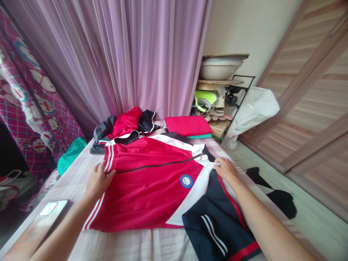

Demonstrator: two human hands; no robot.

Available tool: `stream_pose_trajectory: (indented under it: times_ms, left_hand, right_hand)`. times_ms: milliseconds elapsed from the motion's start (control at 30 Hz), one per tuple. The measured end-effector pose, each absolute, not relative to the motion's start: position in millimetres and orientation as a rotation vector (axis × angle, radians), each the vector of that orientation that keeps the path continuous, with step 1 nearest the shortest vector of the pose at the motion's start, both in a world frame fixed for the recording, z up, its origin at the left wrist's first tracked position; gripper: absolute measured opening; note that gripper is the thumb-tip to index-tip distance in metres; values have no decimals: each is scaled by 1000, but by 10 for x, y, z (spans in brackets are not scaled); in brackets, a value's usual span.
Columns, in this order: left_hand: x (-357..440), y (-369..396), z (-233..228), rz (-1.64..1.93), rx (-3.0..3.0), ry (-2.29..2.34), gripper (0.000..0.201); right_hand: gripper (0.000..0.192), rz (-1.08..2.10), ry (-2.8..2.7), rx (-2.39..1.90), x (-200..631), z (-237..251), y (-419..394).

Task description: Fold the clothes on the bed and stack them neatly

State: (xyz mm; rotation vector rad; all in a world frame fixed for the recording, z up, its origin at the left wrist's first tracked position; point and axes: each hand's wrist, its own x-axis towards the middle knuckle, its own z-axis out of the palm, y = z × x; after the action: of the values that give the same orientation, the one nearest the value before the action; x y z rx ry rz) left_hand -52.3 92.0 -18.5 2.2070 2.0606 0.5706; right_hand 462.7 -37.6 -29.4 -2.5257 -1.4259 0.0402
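Head view looks down on a bed covered with a pale pink striped sheet (130, 246), where a red zip-up track jacket with white panels and a dark zipper (146, 188) lies spread flat, its front up and a round blue badge (186, 181) on the chest. Left hand (98, 181) rests palm-down on the jacket's hem end, beside the white stripes, with its fingers (107, 174) laid loose and flat on the cloth rather than clenched. Right hand (226, 169) sits at the collar end, its fingers (217, 164) pinching the white collar edge just beside the zipper pull. Under the right forearm, the jacket's navy sleeve with red and white stripes (220, 224) lies folded across the lower corner of the bed.

Beyond the jacket, a heap of red and black clothes (125, 127) lies near the purple curtain (122, 54), and a folded red garment (188, 125) lies to its right on a teal one. A teal cloth (71, 155) lies at the bed's left edge. A phone with a lit screen (50, 208) lies near the left forearm. Past the bed, a black metal rack (233, 98) carries a white basin (220, 67), and a black garment (274, 195) lies on the floor.
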Motion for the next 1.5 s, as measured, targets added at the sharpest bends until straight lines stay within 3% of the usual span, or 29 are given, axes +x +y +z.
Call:
stream_pose_trajectory:
  times_ms: [167, 300, 467, 833, 1000, 1233, 1500]
  left_hand:
    - [-10, 141, -449, 560, 2750, 1364, 44]
    - [198, -148, -623, 430, 2878, 1088, 46]
    - [223, -170, -696, 452, 2943, 1140, 51]
    - [195, -414, -565, 428, 2983, 981, 49]
    - [201, -370, -470, 353, 2854, 954, 47]
    - [242, -290, -296, 405, 2791, 962, 36]
    - [212, -341, -528, 436, 3008, 950, 46]
  right_hand:
    - [51, -115, -1377, -2432, 4459, -217, -513]
    - [53, 126, -1326, -2533, 4461, -191, -661]
    - [62, 313, -1328, -2528, 4476, -230, -780]
    - [58, 130, -1476, -2746, 4450, -42, -929]
    - [41, -114, -1458, -2581, 4374, 167, -543]
    - [39, -25, -1595, -2596, 4517, 250, 265]
    - [33, 92, -1620, -2678, 4608, -31, 781]
